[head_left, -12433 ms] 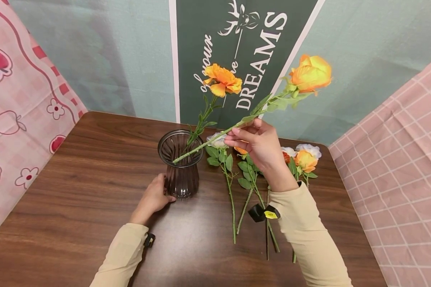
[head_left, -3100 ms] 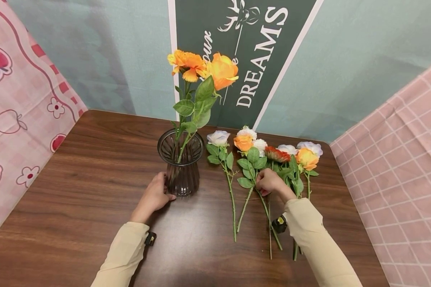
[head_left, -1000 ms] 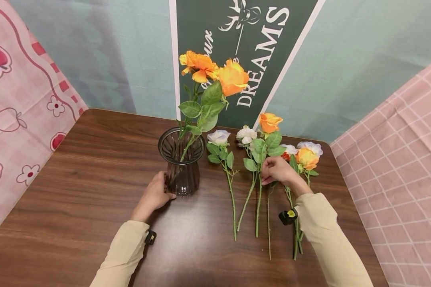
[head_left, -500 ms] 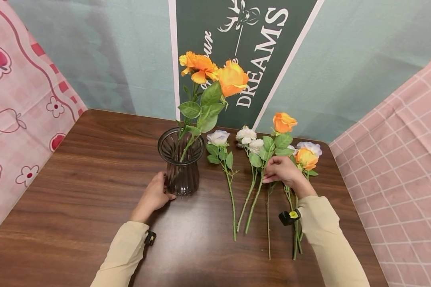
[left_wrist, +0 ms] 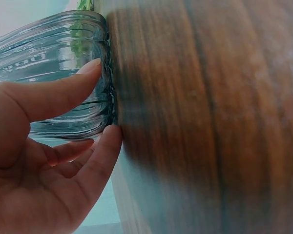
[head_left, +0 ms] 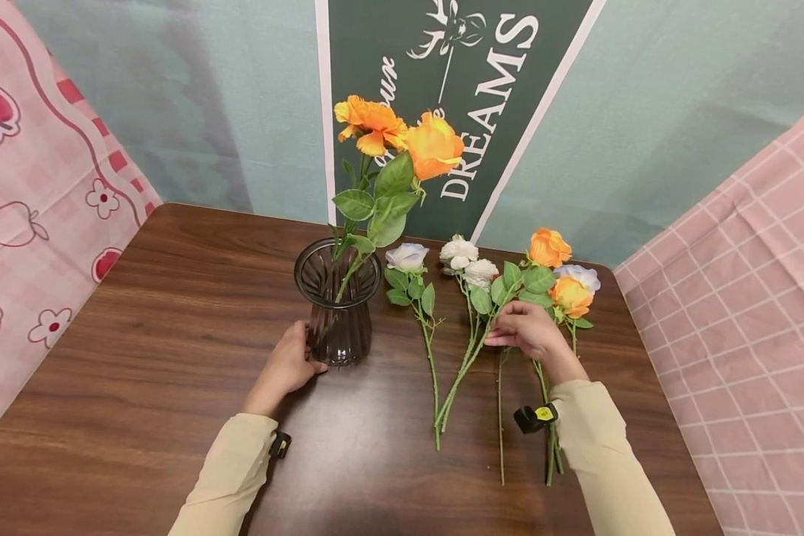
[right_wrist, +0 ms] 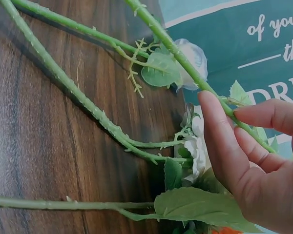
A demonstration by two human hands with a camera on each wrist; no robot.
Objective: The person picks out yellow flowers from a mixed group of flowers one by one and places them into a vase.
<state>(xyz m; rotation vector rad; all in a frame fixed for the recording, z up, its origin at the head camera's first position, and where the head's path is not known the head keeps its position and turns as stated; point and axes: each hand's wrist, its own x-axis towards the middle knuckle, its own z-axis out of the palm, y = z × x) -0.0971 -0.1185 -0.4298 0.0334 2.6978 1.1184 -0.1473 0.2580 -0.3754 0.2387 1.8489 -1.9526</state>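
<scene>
My left hand [head_left: 289, 365] grips the low part of a dark ribbed glass vase [head_left: 340, 335]; in the left wrist view the thumb lies along the glass and the other fingers curl round its far side. Two flowers stand in the vase: a ruffled orange flower [head_left: 373, 125] and a yellow-orange rose [head_left: 434, 146]. My right hand [head_left: 528, 331] pinches the thorny green stem of an orange rose [head_left: 549, 247] between thumb and fingers, as the stem [right_wrist: 183, 58] in the right wrist view shows. Its bloom leans right, and its lower stem crosses over the white flower's stem.
On the brown table [head_left: 141, 357] lie a pale lavender rose [head_left: 407, 257], a white flower spray [head_left: 458, 253], and a thin brownish stem [head_left: 501, 424]. At the right lie a yellow-orange rose [head_left: 572, 298] and another lavender bloom [head_left: 579, 277]. Fabric backdrops [head_left: 744, 313] stand round the table.
The yellow-orange rose went from my right hand into the vase. Since then my right hand has taken the orange rose from the table and swung its bloom rightward. My left hand stays put.
</scene>
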